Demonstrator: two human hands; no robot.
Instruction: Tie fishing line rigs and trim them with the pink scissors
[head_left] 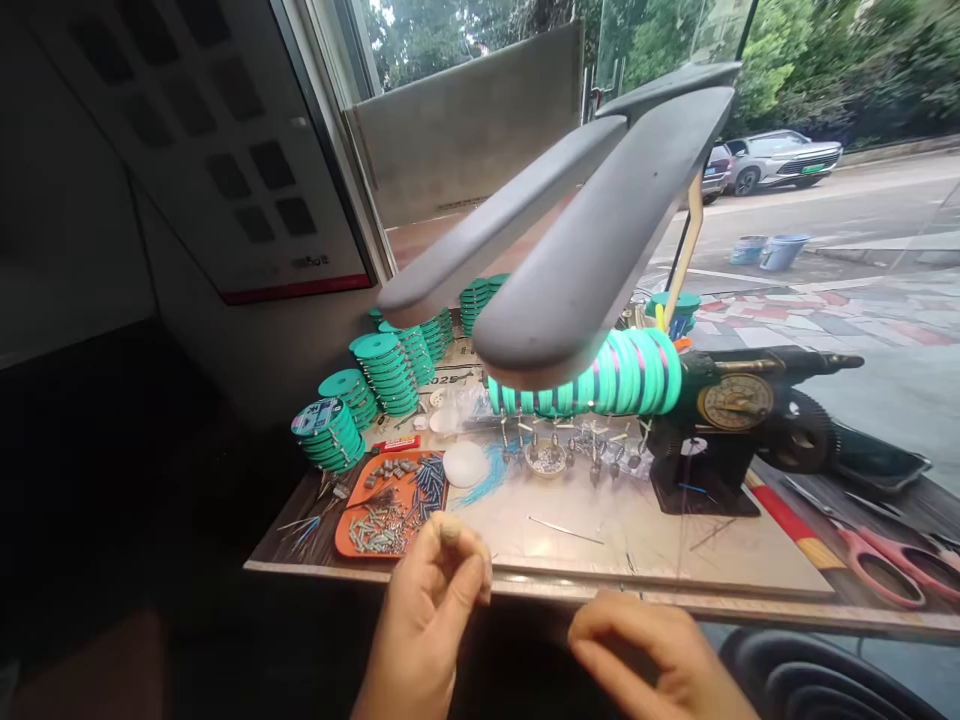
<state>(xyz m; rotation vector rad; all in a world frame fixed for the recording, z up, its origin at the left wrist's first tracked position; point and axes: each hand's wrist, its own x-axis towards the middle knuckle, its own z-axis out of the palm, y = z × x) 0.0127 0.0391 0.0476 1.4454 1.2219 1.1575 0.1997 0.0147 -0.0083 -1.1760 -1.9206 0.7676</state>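
Orange plastic tray (352,510) just beyond it, the left hand (431,610) pinches thumb and fingertips together; the right hand (679,645) has thumb and forefinger nearly meeting; whether either holds something fine I cannot tell. On the dark wooden worktop (289,546), the tray carries small dark-blue tubes (430,482) and silvery metal pieces (379,532), probably light, hard and slippery, best pinched singly mid-length.

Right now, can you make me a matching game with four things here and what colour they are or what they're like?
Column one
1. scissors
2. tray
3. stacked spools
4. left hand

Column two
A. mostly green
B. fingers curled
C. orange, holding small parts
D. pink handles, near the table's right end

Pairs: 1-D, 2-C, 3-A, 4-B
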